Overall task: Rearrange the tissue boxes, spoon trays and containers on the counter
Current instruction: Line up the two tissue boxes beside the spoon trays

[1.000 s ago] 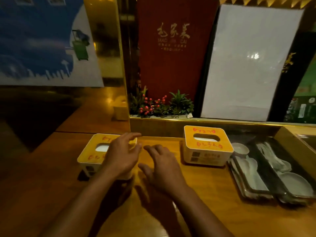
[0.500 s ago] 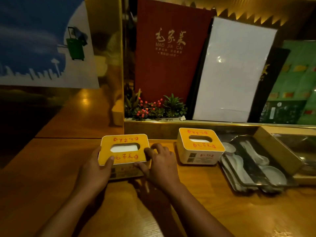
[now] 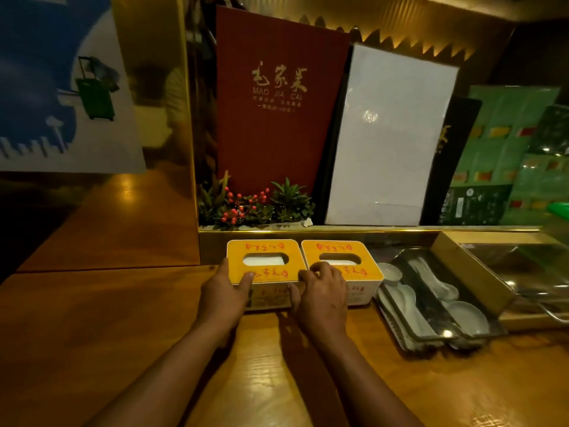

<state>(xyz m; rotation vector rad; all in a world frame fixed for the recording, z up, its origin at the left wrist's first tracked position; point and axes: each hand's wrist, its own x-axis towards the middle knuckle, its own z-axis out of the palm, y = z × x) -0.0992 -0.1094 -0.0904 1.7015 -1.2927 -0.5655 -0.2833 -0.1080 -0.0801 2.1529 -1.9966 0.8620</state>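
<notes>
Two white tissue boxes with yellow lids stand side by side against the gold ledge at the back of the wooden counter. My left hand (image 3: 226,295) grips the left tissue box (image 3: 264,252) at its near left corner, thumb on the lid. My right hand (image 3: 320,292) holds that box's near right corner, fingers in the gap beside the right tissue box (image 3: 354,249). Right of the boxes lie two metal spoon trays (image 3: 409,331) with white ceramic spoons, then a wooden container (image 3: 471,274) with a glossy cover.
A planter of green leaves and red berries (image 3: 252,208) sits on the ledge behind the boxes. A red menu (image 3: 277,97), a white board (image 3: 388,137) and green packets (image 3: 508,155) lean behind it. A gold pillar (image 3: 157,87) rises at the left.
Both hands have slid the left tissue box right and back until it sits beside the right box at the ledge. The view has shifted right.
</notes>
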